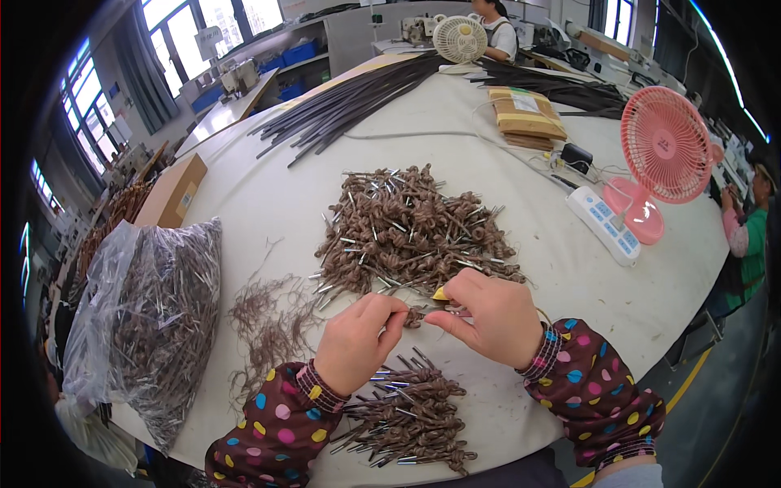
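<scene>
My left hand [355, 337] pinches a small knotted brown cord [413, 318] between thumb and fingertips, over the white table. Closed around a small cutting tool with a yellow part [440, 294], probably thread snips, my right hand [498, 321] holds its metal end against the cord; the palm hides most of it. Just beyond both hands lies a large heap of knotted brown cords [407, 228] with shiny metal tips. A smaller pile of the same cords [419, 411] sits between my forearms. Loose brown thread scraps [272, 325] are scattered left of my left hand.
A clear plastic bag of cords [167, 317] and a cardboard box [173, 191] stand at left. Dark strips [350, 102] lie at the far side. Brown packages [529, 118], a white power strip [602, 224] and a pink fan [665, 146] are right. Two people work beyond the table.
</scene>
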Demonstrator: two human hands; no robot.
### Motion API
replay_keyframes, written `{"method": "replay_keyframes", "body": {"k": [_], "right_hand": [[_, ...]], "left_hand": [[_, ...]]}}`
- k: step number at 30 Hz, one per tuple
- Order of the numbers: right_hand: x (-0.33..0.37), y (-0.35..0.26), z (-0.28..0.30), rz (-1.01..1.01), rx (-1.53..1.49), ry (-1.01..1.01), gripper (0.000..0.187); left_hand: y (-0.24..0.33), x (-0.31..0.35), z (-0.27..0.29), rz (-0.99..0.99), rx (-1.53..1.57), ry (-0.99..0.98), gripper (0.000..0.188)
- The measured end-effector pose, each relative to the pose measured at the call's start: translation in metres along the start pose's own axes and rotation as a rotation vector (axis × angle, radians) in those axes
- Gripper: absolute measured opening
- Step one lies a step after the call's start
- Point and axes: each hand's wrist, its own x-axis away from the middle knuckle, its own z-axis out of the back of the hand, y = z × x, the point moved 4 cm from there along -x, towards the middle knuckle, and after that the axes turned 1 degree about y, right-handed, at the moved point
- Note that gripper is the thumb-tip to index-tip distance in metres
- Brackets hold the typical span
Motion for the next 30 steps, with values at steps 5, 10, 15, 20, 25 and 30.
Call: {"method": "replay_keyframes", "body": {"k": [5,10,15,20,25,30], "right_hand": [[0.000,-0.011,-0.002,0.126,0.225,-0.049,0.024],[-0.003,-0.017,-0.001,0.246,0.339,-0.085,0.018],[-0.003,-0.020,-0.001,0.358,0.413,-0.088,0.017],[-0.002,-0.010,-0.003,0.284,0.273,-0.144,0.023],[0.001,0.002,-0.009,-0.160,-0.324,-0.151,0.038],[0.006,-0.002,-0.021,0.020,-0.294,-0.137,0.035]], "left_hand": [[0.000,0.000,-0.001,-0.023,-0.054,-0.006,0.010],[-0.001,0.000,-0.004,-0.071,-0.126,-0.032,0.014],[0.002,0.002,-0.006,-0.179,-0.196,-0.039,0.015],[-0.004,0.004,-0.005,-0.072,-0.135,-0.006,0.013],[-0.014,0.005,-0.007,0.161,0.057,0.016,0.005],[-0.016,0.005,-0.012,0.371,0.329,-0.029,0.007]]}}
